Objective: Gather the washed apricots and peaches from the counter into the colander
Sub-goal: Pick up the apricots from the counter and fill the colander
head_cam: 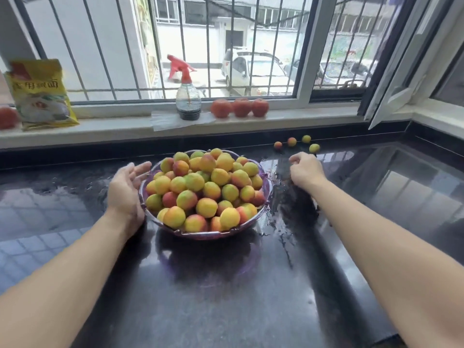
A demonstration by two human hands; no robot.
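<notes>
Left hand (126,189) steadies the heaped colander (204,233), fingers straight. My right hand (305,169) reaches toward four loose apricots (291,141) by the table's far edge, fingers curled, seemingly empty.

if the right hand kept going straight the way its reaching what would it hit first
The right hand points away toward the back of the counter. Next in that line, probably, is the yellow-green apricot, nearest of four loose fruits there. Depth is hard to judge from this single view.
</notes>
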